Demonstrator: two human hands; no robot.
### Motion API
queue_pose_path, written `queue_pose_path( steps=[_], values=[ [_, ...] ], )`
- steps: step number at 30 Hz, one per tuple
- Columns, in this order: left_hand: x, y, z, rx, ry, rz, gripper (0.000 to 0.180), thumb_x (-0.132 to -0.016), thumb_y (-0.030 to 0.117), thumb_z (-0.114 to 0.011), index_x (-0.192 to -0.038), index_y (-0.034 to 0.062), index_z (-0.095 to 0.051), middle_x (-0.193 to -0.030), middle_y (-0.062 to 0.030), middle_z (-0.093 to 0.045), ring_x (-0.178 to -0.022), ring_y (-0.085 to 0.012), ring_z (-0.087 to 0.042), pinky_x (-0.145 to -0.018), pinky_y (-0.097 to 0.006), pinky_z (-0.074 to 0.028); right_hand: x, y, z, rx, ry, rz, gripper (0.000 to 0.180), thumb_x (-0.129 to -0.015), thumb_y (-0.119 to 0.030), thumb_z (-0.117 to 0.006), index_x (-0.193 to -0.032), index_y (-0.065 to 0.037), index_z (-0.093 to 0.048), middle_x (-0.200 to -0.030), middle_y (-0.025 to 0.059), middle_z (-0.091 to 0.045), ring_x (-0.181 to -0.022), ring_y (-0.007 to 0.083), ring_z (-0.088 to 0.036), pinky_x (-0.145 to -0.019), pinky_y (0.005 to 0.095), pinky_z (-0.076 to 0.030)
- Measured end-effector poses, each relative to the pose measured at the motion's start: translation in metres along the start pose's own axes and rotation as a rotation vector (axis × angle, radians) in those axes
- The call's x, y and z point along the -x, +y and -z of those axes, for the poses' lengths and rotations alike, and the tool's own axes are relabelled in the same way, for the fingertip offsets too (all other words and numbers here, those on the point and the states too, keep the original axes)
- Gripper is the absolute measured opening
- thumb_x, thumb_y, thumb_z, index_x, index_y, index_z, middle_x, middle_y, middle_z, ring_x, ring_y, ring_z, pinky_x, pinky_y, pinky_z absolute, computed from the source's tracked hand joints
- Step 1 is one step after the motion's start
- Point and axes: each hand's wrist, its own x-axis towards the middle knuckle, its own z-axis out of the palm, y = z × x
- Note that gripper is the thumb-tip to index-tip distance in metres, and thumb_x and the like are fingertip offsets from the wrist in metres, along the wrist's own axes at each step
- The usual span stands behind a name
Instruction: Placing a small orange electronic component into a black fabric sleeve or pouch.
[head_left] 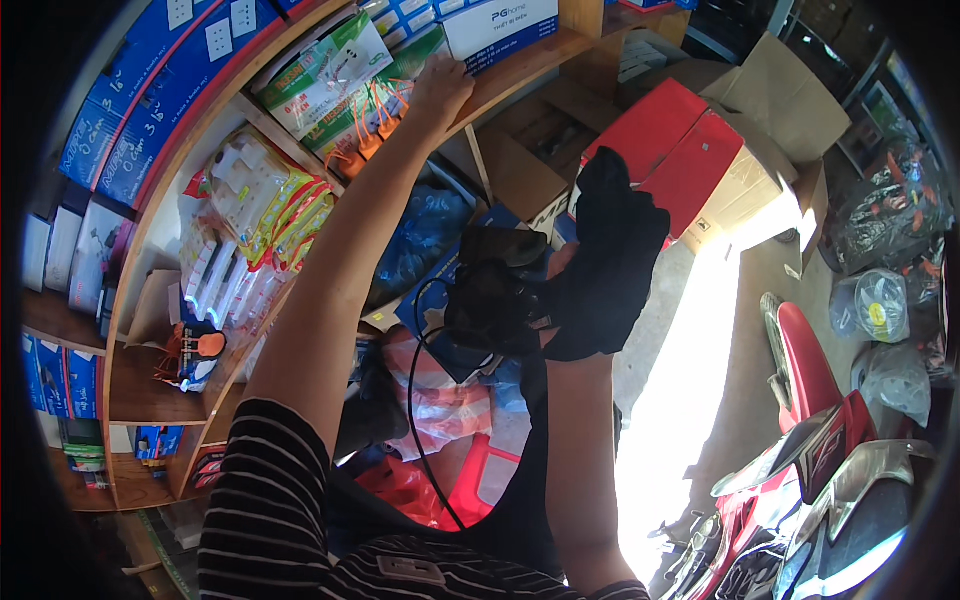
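My left hand (443, 93) reaches up to the wooden shelf, its fingers bent at the corner of a green-and-white box (420, 62). Whatever those fingers hold, if anything, is hidden. Orange plugs with cords (378, 128) hang just below that wrist. My right hand (562, 262) is mostly covered by a bunched black cloth (612, 265), with only a little skin showing past it; the fingers appear closed on the cloth. Left of the cloth is a dark object (490, 305), too shadowed to name, and a thin black cable (411, 400) curves down near it toward my lap.
Blue boxes (150, 120) and packs in yellow-and-red wrapping (265, 205) fill the shelves at left. A red carton (660, 140) stands beyond my right hand, beside an open cardboard box (780, 95). A red-and-black motorbike (800, 440) is at lower right. A striped plastic bag (440, 385) lies below.
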Motion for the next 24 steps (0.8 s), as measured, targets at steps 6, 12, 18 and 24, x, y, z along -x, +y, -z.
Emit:
queue_pose_path(
  steps=[6, 12, 18, 24],
  values=[
    [-0.011, -0.009, 0.011, 0.077, -0.246, 0.021, 0.022, -0.084, 0.014, -0.065, -0.104, 0.0176, -0.074, -0.12, -0.0027, -0.061, -0.119, -0.0216, -0.055, -0.103, -0.05, -0.037, -0.004, -0.003, 0.005, -0.186, -0.067, -0.083, 0.031, -0.104, -0.021, -0.05, -0.122, 0.003, -0.056, -0.097, 0.0156, -0.067, -0.074, 0.0208, -0.068, -0.062, 0.0274, -0.055],
    [0.023, -0.017, 0.037, 0.251, 0.135, 0.045, 0.034, -0.094, 0.029, -0.061, -0.124, 0.012, -0.063, -0.136, -0.0053, -0.052, -0.129, -0.0217, -0.048, -0.106, -0.056, -0.032, 0.004, 0.004, -0.037, 0.04, -0.187, -0.181, 0.036, -0.105, -0.028, -0.047, -0.129, -0.002, -0.057, -0.12, 0.01, -0.066, -0.099, 0.019, -0.067, -0.084, 0.0308, -0.054],
    [0.165, 0.025, 0.178, 1.333, 0.006, 0.238, 0.027, -0.099, 0.021, -0.059, -0.116, 0.0016, -0.063, -0.104, -0.0097, -0.066, -0.097, -0.0201, -0.067, -0.087, -0.033, -0.049, 0.006, 0.018, -0.019, -0.047, -0.107, -0.32, 0.036, -0.103, -0.028, -0.05, -0.124, 0.0, -0.06, -0.114, 0.01, -0.068, -0.1, 0.0219, -0.068, -0.087, 0.0342, -0.056],
    [0.497, -0.018, 0.275, 1.3, 0.319, 1.328, 0.02, -0.102, 0.017, -0.054, -0.109, 0.0005, -0.063, -0.09, -0.0045, -0.064, -0.08, -0.0119, -0.064, -0.069, -0.026, -0.054, 0.018, 0.025, -0.022, 0.047, -0.125, -0.282, 0.032, -0.103, -0.026, -0.05, -0.121, -0.002, -0.062, -0.106, 0.0066, -0.068, -0.096, 0.0185, -0.066, -0.087, 0.0324, -0.052]
  ],
)
